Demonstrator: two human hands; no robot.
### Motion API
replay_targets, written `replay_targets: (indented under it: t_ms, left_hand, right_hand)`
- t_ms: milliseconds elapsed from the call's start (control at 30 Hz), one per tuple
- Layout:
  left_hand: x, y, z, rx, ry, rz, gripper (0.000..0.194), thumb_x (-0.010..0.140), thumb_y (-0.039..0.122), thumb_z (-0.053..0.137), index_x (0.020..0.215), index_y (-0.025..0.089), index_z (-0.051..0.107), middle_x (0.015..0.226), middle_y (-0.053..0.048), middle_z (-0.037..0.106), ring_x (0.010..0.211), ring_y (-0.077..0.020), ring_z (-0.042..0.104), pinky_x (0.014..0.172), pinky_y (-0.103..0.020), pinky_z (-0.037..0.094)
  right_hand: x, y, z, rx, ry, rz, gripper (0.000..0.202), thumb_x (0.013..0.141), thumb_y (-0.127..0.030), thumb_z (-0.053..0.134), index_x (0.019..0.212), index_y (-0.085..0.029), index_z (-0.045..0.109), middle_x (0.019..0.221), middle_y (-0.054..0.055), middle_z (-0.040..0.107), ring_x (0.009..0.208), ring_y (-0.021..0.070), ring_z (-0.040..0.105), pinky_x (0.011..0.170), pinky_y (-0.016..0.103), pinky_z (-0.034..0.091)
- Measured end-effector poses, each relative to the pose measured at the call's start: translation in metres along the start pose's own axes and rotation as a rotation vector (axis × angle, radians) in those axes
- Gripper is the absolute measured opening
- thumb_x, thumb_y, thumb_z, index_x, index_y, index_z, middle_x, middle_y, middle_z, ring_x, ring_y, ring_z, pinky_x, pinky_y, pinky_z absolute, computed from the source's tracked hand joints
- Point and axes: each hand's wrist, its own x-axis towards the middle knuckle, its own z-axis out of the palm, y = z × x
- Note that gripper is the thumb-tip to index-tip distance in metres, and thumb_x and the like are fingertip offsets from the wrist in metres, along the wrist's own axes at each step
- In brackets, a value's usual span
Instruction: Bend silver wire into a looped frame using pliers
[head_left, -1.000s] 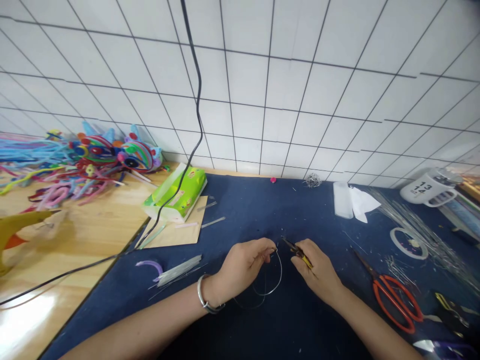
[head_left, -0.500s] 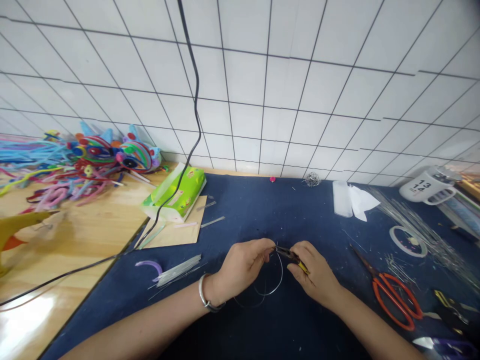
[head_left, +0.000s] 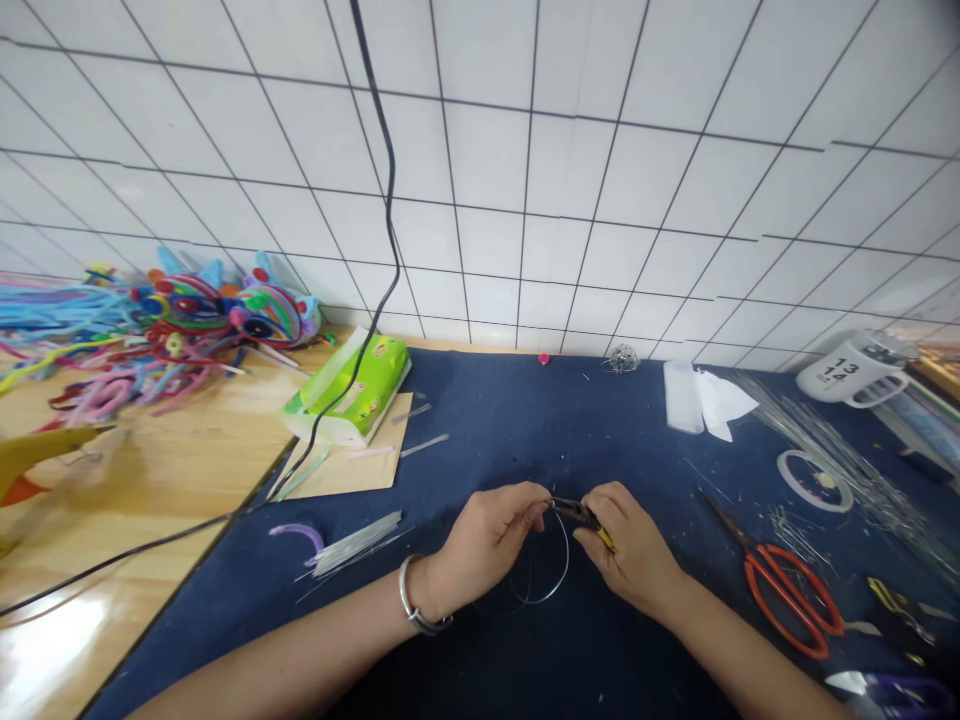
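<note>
My left hand [head_left: 491, 545], with a silver bangle at the wrist, pinches a thin wire [head_left: 564, 570] between thumb and fingertips. The wire hangs down in a round loop below the fingers. My right hand [head_left: 634, 545] is closed round the yellow handles of a pair of pliers [head_left: 574, 509]. The dark jaws point left and meet the wire right at my left fingertips. Just what the jaws grip there is too small to make out.
Orange-handled scissors [head_left: 795, 590], loose wires [head_left: 847, 450] and a tape roll [head_left: 814, 480] lie to the right, near a white mug [head_left: 851, 375]. On the left are a bundle of pale strips [head_left: 360, 543], a green tissue pack [head_left: 352, 395] and a hanging black cable [head_left: 390, 180].
Both hands stay nearly in place, with the pliers still at the wire. The wire loop has shifted slightly and the pliers sit a little flatter.
</note>
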Motion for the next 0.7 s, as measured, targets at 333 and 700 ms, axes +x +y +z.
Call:
replay_targets:
  t_ms: [333, 700]
  left_hand:
    - [-0.0021, 0.0012, 0.0026, -0.023, -0.006, -0.007, 0.022, 0.088, 0.021, 0.036, 0.079, 0.015, 0.054, 0.066, 0.0, 0.054, 0.056, -0.0069, 0.048, 0.053, -0.018, 0.038]
    - [-0.0014, -0.0047, 0.0013, 0.067, 0.038, 0.132, 0.018, 0.086, 0.013, 0.038, 0.087, 0.015, 0.055, 0.068, 0.0, 0.057, 0.062, -0.0072, 0.051, 0.06, -0.019, 0.039]
  right_hand:
    - [-0.0016, -0.0016, 0.006, 0.005, 0.014, -0.006, 0.015, 0.084, -0.028, 0.045, 0.094, -0.016, 0.046, 0.089, 0.008, 0.047, 0.082, 0.0185, 0.044, 0.072, 0.034, 0.041]
    - [-0.0012, -0.0045, 0.0044, 0.037, -0.008, 0.0, 0.012, 0.085, -0.027, 0.044, 0.091, -0.016, 0.045, 0.087, 0.007, 0.046, 0.08, 0.018, 0.043, 0.072, 0.034, 0.041]
